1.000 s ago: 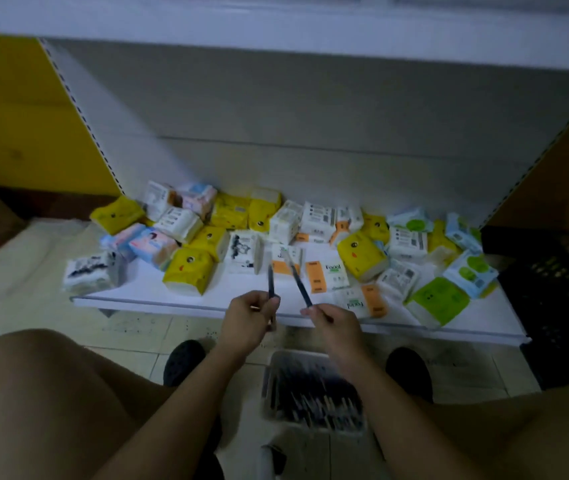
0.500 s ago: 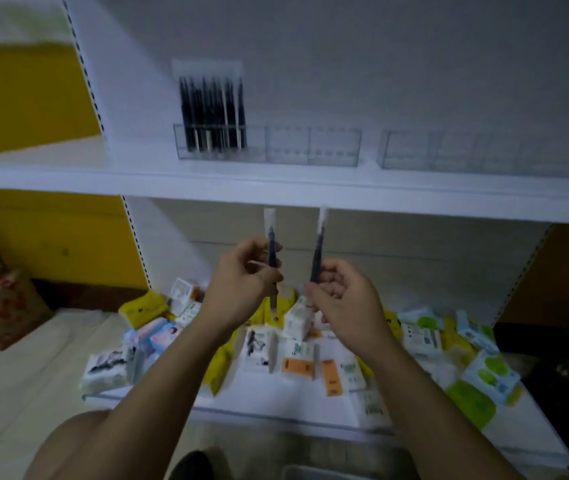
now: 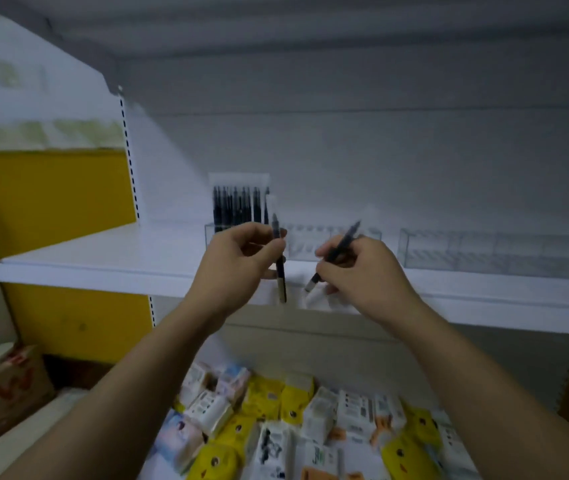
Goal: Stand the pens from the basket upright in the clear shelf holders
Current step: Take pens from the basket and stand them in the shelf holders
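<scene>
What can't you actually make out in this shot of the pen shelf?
Head view only:
- Basket: outside the frame, so pens left cannot be counted.
- Standing pens: lower ends hidden behind the left hand.
- Tilted pen: middle covered by the right hand; its wrapper end blurred.
- Packets: print blurred; the bottom edge cuts some off.

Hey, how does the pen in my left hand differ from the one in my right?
The left pen stands nearly upright; the right pen leans, top toward the right. The left pen is in front of the stored pens at the holder; the right pen is in front of empty compartments. Both are dark, slim and not yet in the holder.
</scene>
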`<act>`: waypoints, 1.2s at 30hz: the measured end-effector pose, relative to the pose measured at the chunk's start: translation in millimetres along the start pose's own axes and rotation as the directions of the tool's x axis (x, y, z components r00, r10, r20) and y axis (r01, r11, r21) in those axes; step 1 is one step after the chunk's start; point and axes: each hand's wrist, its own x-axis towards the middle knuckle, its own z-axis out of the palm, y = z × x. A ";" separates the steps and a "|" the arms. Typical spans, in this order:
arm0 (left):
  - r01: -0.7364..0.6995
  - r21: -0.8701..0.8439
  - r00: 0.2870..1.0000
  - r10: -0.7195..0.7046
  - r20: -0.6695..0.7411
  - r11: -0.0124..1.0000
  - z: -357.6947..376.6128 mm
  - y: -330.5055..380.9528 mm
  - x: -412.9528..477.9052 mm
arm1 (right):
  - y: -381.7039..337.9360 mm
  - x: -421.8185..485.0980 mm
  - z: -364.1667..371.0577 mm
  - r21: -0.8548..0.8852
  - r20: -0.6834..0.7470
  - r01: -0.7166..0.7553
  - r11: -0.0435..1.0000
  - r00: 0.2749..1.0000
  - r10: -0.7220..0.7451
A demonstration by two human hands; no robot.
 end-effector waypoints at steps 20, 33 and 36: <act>-0.282 0.360 0.949 0.314 -0.033 0.889 -36.7 13.6 129.0 | -37.6 153.0 32.0 -0.036 -0.044 0.343 0.939 0.938 -0.344; -0.300 0.501 0.945 0.325 0.038 0.812 -35.3 -14.7 164.0 | -7.3 181.2 53.1 -0.049 -0.042 0.423 0.905 0.904 -0.425; -0.304 0.527 0.949 0.303 0.091 0.794 -33.8 -17.8 162.3 | -4.6 179.9 51.8 -0.018 -0.053 0.414 0.910 0.909 -0.414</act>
